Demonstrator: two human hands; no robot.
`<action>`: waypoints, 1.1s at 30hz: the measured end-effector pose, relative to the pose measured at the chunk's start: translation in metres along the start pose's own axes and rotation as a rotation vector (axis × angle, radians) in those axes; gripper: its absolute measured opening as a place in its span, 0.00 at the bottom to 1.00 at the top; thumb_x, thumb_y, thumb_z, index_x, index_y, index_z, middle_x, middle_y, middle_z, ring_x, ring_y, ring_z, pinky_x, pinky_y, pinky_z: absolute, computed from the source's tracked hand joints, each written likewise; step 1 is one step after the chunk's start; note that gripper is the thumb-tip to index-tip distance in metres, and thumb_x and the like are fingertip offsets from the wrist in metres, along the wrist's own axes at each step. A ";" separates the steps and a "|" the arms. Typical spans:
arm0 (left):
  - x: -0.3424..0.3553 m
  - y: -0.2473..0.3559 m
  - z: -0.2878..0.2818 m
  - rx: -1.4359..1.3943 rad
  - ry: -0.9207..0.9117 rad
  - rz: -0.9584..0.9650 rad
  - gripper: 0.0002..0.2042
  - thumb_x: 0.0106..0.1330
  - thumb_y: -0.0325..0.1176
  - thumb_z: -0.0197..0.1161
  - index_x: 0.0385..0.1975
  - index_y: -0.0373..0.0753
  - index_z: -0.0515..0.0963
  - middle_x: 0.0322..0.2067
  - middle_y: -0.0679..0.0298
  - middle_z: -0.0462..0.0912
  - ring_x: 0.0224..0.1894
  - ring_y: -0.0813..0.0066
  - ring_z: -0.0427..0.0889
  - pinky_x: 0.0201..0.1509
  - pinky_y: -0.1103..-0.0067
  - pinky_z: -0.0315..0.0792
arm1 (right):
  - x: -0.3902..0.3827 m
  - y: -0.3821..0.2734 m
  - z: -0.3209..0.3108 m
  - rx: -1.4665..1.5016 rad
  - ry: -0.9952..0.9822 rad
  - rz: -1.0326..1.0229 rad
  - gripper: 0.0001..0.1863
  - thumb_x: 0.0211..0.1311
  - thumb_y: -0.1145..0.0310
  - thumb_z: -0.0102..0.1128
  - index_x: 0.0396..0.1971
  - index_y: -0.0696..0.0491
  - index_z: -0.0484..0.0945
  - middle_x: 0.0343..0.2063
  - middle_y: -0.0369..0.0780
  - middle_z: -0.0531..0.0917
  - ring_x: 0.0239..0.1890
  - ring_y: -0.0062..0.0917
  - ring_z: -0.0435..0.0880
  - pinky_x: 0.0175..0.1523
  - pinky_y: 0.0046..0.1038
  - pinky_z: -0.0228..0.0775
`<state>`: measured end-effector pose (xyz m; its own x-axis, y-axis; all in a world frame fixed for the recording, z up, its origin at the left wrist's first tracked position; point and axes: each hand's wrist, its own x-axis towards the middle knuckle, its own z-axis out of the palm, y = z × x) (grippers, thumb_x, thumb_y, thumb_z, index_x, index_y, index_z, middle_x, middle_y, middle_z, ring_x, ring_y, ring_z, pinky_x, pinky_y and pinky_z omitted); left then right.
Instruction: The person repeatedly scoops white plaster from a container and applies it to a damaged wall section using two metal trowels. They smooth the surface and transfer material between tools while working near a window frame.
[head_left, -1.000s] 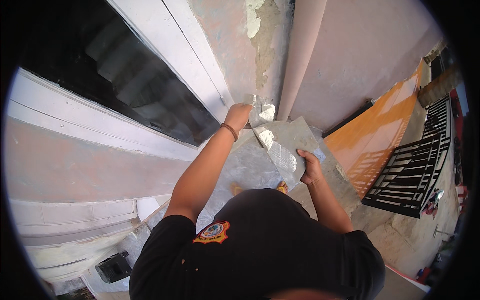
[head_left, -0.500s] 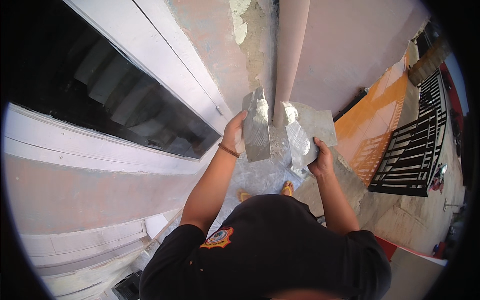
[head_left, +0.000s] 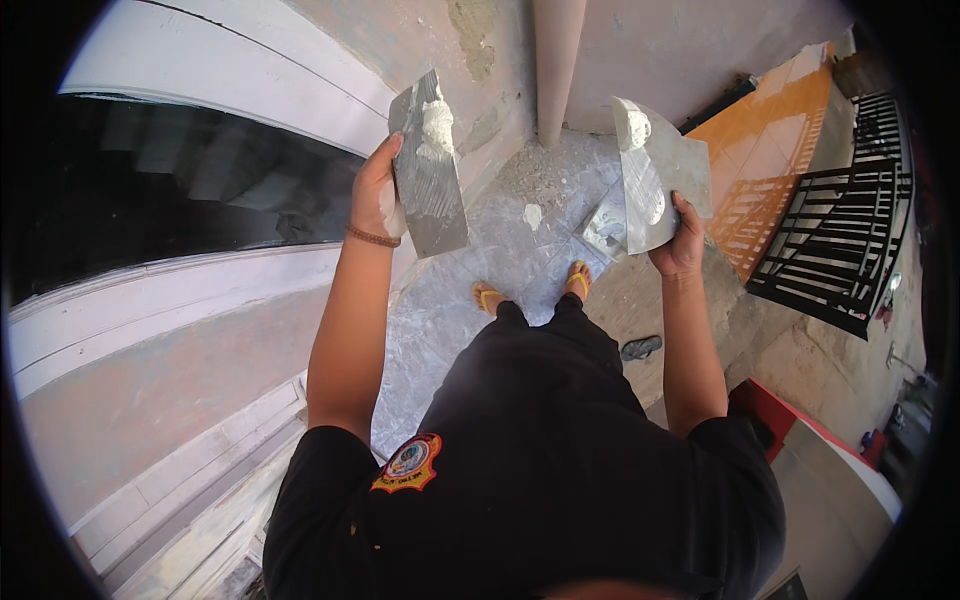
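My left hand (head_left: 372, 195) is closed on the edge of a thin grey putty spreader (head_left: 432, 205), a stiff rectangular sheet streaked with putty. A thick white lump of putty (head_left: 437, 125) clings near its upper edge. Out to the right, my right hand (head_left: 682, 240) grips a second flat putty spreader (head_left: 685, 165), its thumb lying over the face. White putty is smeared down that sheet's left side. The two sheets are well apart, both held above the floor.
A pink pipe (head_left: 556, 65) runs down the wall corner ahead. To the left is a dark window (head_left: 200, 180) in a white frame. On the tiled floor lie a white putty blob (head_left: 532, 215) and a smeared square piece (head_left: 604, 230). A dark sandal (head_left: 641, 347) and black railing (head_left: 835, 240) are right.
My hands have moved apart, the left one leftward and the right one slightly rightward, each keeping its spreader. The view has shifted, showing more floor and my feet in yellow flip-flops.
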<state>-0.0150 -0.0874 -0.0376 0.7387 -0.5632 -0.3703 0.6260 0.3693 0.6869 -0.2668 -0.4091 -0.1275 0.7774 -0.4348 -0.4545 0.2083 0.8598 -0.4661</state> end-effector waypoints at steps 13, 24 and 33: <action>-0.083 -0.042 -0.083 -0.154 0.150 0.070 0.18 0.73 0.41 0.53 0.55 0.36 0.74 0.46 0.59 0.83 0.46 0.68 0.84 0.50 0.72 0.79 | 0.000 0.033 0.066 -0.015 -0.044 -0.054 0.17 0.66 0.65 0.54 0.48 0.61 0.75 0.46 0.44 0.81 0.53 0.36 0.78 0.63 0.39 0.64; -0.105 0.014 -0.089 -0.093 0.090 0.089 0.19 0.74 0.39 0.51 0.56 0.32 0.73 0.48 0.56 0.82 0.49 0.62 0.82 0.55 0.68 0.76 | 0.071 0.031 0.342 -0.102 -0.210 -0.816 0.11 0.63 0.74 0.60 0.44 0.60 0.77 0.40 0.42 0.82 0.43 0.31 0.83 0.50 0.34 0.76; -0.105 0.034 -0.093 -0.126 0.088 0.119 0.19 0.74 0.40 0.51 0.57 0.33 0.72 0.48 0.56 0.82 0.48 0.61 0.82 0.55 0.67 0.76 | 0.096 0.021 0.444 -1.005 0.110 -1.298 0.29 0.58 0.73 0.52 0.62 0.64 0.66 0.42 0.53 0.84 0.44 0.46 0.84 0.48 0.41 0.75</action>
<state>-0.0483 0.0525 -0.0336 0.8248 -0.4456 -0.3481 0.5553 0.5222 0.6473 0.0754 -0.3140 0.1563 0.3486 -0.7356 0.5809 0.1675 -0.5609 -0.8107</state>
